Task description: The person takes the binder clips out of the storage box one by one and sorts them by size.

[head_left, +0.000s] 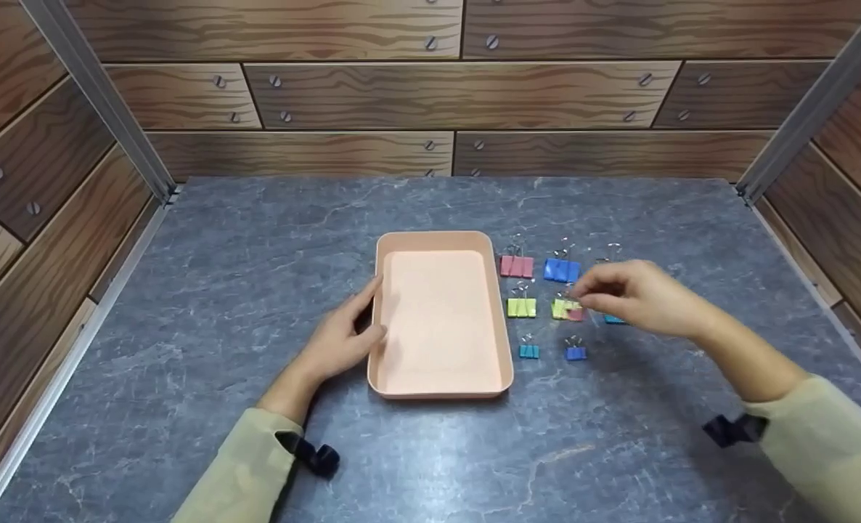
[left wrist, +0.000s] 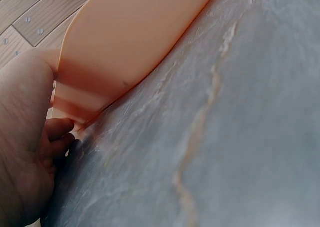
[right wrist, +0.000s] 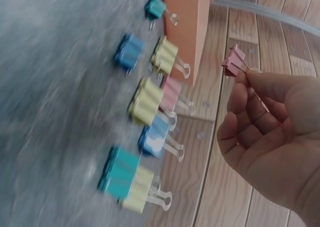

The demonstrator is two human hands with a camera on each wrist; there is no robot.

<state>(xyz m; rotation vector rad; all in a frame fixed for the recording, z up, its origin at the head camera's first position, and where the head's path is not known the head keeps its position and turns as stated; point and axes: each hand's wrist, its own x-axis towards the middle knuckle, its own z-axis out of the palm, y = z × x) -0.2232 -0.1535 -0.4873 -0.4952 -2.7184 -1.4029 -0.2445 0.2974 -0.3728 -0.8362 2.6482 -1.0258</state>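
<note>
A shallow peach tray [head_left: 441, 319] lies on the table. My left hand [head_left: 340, 338] holds its left wall, with the thumb and a finger at the rim; in the left wrist view, curled fingers [left wrist: 60, 132] touch its lower corner. My right hand [head_left: 641, 298] is raised over the binder clips to the tray's right. Between thumb and finger it pinches a small pink binder clip [right wrist: 234, 62] by a wire handle. Below are a yellow-green clip [head_left: 560, 309], a blue clip [head_left: 562, 270] and a teal clip [right wrist: 120, 172], partly hidden by the hand in the head view.
Nearest the tray stand a pink clip [head_left: 517, 266], a yellow-green clip [head_left: 522, 308] and a small teal clip [head_left: 529, 351]. A small blue clip [head_left: 576, 353] is in front. Another yellow-green clip [right wrist: 139, 189] stands behind the large teal one. Wood-patterned walls [head_left: 358, 94] enclose the table.
</note>
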